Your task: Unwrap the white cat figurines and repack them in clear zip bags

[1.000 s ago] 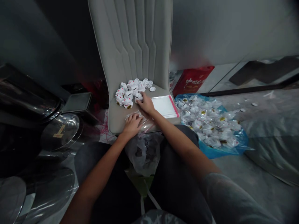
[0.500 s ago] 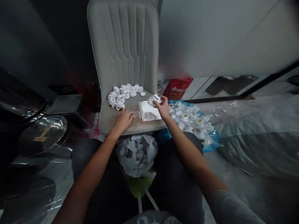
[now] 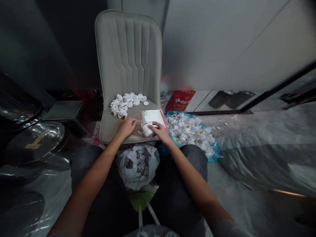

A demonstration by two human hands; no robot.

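My right hand (image 3: 159, 130) is closed on a white figurine (image 3: 146, 129) above the front of the grey chair seat (image 3: 108, 128). Left of it, my left hand (image 3: 126, 127) pinches the edge of a clear plastic bag (image 3: 139, 123), which reaches towards the figurine. A stack of clear bags with a red-edged white sheet (image 3: 154, 117) lies behind my right hand. Several white figurines with red marks (image 3: 122, 106) are grouped at the seat's back left, with a small white disc (image 3: 146, 103) beside them.
A blue bag (image 3: 214, 151) of wrapped figurines lies on the floor to the right. Between my knees is a translucent bag (image 3: 125, 171) of small items. A red bag (image 3: 180, 100) leans by the wall. Metal vessels (image 3: 37, 141) stand at the left.
My right hand has brought the figurine down and left, close to the clear bag at my left hand. The stack behind it is more exposed. The camera view has shifted slightly.
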